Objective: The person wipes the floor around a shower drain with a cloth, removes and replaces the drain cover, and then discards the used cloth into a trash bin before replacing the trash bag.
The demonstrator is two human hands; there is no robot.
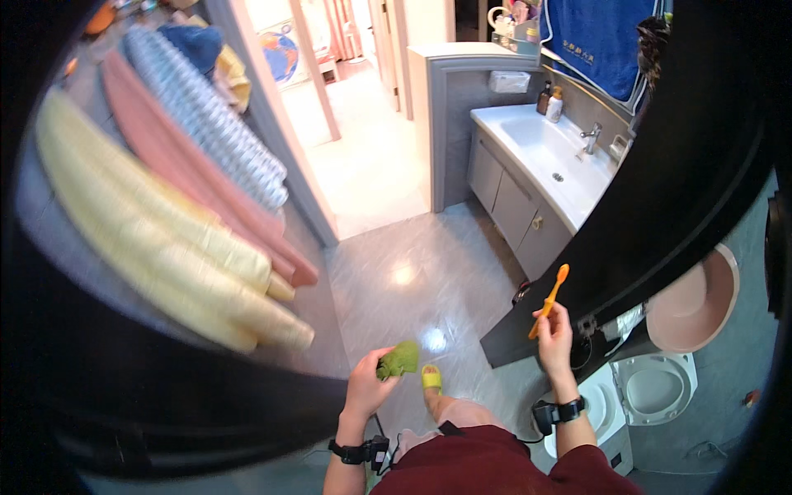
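In my right hand (555, 340) is an orange toothbrush (558, 285), its head pointing up and away from me. The fingers are wrapped round its handle. My left hand (365, 384) is closed on a crumpled green cloth (402, 360), which bunches out past the fingertips. Both hands are held out in front of my body, well apart, above the floor. Beyond the right hand stands a washbasin (516, 124) with a tap (591, 138).
Several towels, among them a yellow towel (148, 239) and a pink towel (198, 181), hang at the left. A dark door edge (528, 330) stands beside my right hand. Toilet (656, 389) and pink basin (697, 301) are at the right. A doorway (371, 165) opens ahead.
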